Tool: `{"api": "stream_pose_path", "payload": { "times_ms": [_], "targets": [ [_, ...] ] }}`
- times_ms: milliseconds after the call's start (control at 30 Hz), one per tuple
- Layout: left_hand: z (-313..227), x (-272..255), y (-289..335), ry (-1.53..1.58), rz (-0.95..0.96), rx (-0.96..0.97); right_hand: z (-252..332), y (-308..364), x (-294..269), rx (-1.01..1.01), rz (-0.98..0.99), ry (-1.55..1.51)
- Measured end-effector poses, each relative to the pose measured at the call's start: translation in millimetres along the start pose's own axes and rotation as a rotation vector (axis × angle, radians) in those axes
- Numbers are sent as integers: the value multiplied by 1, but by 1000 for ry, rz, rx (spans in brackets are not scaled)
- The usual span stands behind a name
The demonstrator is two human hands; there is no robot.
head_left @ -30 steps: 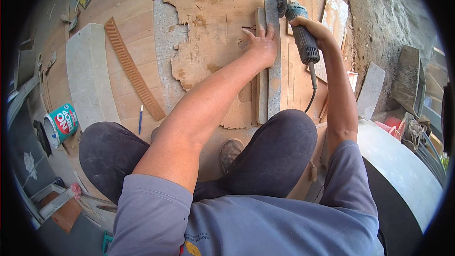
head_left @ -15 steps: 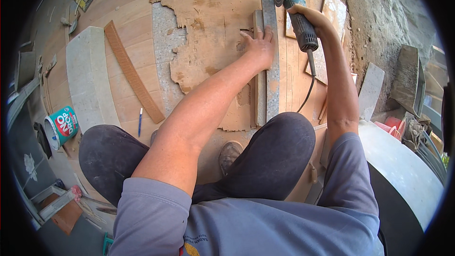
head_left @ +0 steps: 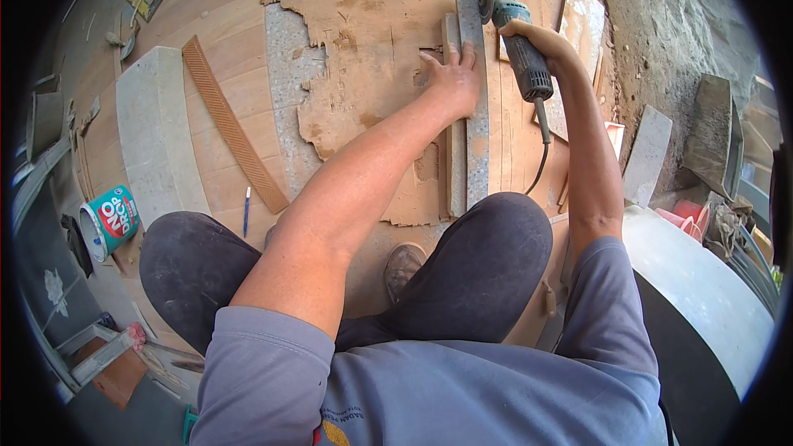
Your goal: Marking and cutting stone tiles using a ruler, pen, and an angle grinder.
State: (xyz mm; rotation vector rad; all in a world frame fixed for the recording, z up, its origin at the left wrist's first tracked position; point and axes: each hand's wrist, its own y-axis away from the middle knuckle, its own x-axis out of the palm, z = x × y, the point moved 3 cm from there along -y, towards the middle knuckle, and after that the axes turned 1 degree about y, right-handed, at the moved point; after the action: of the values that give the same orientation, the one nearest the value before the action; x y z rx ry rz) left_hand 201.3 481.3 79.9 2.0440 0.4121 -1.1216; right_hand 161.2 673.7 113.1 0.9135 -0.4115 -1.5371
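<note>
My right hand (head_left: 541, 40) is wrapped round a teal and black angle grinder (head_left: 527, 70) at the far end of the work. Its round disc (head_left: 485, 0) stands on edge at the far end of a long grey strip (head_left: 477, 157); whether it touches cannot be told. Alongside that strip, on its left, lies a narrower batten (head_left: 455, 169). My left hand (head_left: 453, 87) presses down on the strip and batten with fingers spread. Beneath them is a worn plywood sheet (head_left: 355, 74) with a ragged left edge.
A brown ribbed strip (head_left: 231, 124) and a pale grey slab (head_left: 161, 128) lie to the left. Near my knee are a blue pen (head_left: 246, 211) and a teal tub (head_left: 113, 221). The grinder's cord (head_left: 543, 161) runs toward my right knee. Rough concrete (head_left: 661, 41) borders the right side.
The grinder has come slightly nearer, its disc now lower beside the strip's far end. My left hand stays in place on the strip and batten.
</note>
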Motion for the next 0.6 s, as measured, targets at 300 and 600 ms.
{"api": "stream_pose_path", "payload": {
  "times_ms": [300,600],
  "targets": [
    [3,5,-3,-17,5,-4,-19,16,4,34,55,-51],
    [6,6,-4,-28,5,17,-45,53,8,109,-22,-12]
  ]
}}
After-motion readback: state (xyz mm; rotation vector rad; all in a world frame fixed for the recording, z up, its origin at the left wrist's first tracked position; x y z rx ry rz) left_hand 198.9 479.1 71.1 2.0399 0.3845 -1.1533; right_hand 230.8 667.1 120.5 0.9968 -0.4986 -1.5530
